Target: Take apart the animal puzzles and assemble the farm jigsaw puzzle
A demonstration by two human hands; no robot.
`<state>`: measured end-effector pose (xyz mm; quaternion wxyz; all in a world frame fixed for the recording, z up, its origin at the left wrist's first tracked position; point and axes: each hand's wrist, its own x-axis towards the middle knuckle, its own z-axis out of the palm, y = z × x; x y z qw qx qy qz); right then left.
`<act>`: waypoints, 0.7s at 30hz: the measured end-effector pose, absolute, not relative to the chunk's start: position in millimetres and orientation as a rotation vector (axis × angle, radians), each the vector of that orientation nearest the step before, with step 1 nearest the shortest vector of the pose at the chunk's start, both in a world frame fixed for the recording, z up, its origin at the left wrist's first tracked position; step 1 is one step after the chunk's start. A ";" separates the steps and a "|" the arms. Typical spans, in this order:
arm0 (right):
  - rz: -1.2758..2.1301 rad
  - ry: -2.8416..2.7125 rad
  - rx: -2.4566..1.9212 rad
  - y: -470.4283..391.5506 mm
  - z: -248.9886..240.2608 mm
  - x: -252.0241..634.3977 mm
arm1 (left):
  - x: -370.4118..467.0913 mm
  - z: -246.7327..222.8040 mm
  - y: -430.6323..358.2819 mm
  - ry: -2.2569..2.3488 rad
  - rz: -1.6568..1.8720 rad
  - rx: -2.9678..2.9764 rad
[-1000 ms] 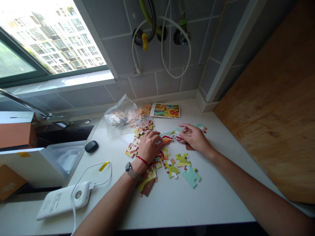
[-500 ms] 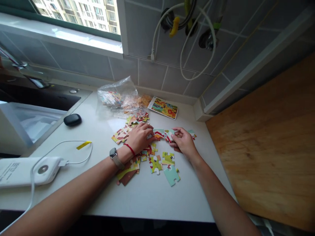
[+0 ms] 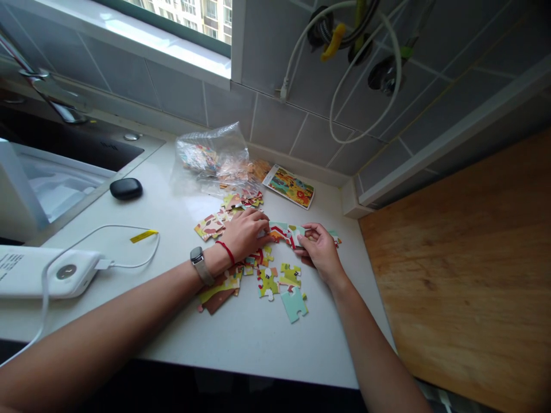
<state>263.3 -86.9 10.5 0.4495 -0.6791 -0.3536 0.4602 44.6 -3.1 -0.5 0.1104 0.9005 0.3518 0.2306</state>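
My left hand (image 3: 244, 234), with a watch and a red string at the wrist, bends its fingers over the left end of a light-blue, red and orange puzzle piece (image 3: 279, 229). From the right, my right hand (image 3: 322, 250) pinches another puzzle piece (image 3: 297, 234) between thumb and fingers. The two pieces meet edge to edge; whether they interlock I cannot tell. Behind my right fingers another piece (image 3: 336, 240) partly shows. Loose pieces lie nearer me: a green one (image 3: 268, 281), another green one (image 3: 290, 274) and a light-blue one (image 3: 295, 304). More pieces (image 3: 221, 289) lie under my left wrist.
Behind my hands lie a clear plastic bag (image 3: 210, 160) of pieces and a picture card (image 3: 289, 186). To the left are a black oval case (image 3: 126, 188), a white power bank (image 3: 47, 272) with a cable, and the sink (image 3: 129, 163). A wooden board (image 3: 465, 258) borders the right side.
The piece in my right hand has come left against the piece under my left hand, closing the small gap. The camera view has shifted and tilted slightly.
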 end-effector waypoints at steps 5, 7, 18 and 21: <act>1.119 -0.821 -1.659 -86.7 10.0 263.7 | 44.5 -0.8 -2.7 1.034 0.670 2.641; 1.106 -0.810 -1.637 -86.6 10.3 264.6 | 44.5 -1.0 -2.9 1.034 0.680 2.631; 0.972 -0.861 -1.528 -84.3 11.3 267.7 | 45.0 -1.2 -3.2 1.045 0.661 2.638; 0.941 -0.946 -1.547 -84.3 7.7 269.0 | 44.9 -0.5 -4.0 1.027 0.676 2.618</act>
